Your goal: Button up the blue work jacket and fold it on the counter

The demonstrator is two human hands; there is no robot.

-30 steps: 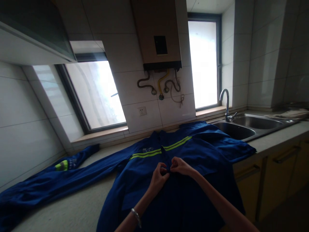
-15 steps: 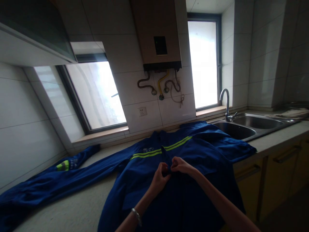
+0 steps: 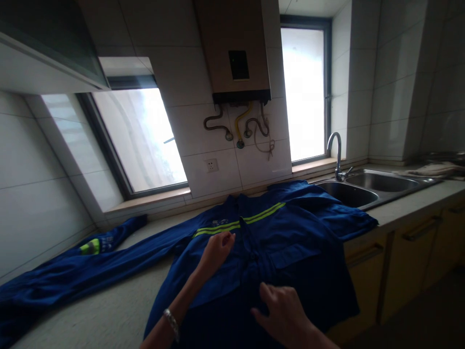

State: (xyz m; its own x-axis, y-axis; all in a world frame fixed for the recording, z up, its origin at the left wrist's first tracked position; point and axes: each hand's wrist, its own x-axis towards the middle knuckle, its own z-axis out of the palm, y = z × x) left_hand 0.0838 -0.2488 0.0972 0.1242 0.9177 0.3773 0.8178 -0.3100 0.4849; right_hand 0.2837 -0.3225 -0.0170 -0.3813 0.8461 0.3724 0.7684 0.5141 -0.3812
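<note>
Left hand [image 3: 217, 249] curled, hold unclear; right hand [image 3: 282, 308] half-open, empty. Jacket [image 3: 296, 254] lay below, placket [image 3: 253, 254] ran away between, right nearer.

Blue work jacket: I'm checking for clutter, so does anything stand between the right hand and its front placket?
Nothing visible stands between the right hand and the front placket of the blue work jacket. The left hand is left of the placket, by the yellow-green stripes.
</note>
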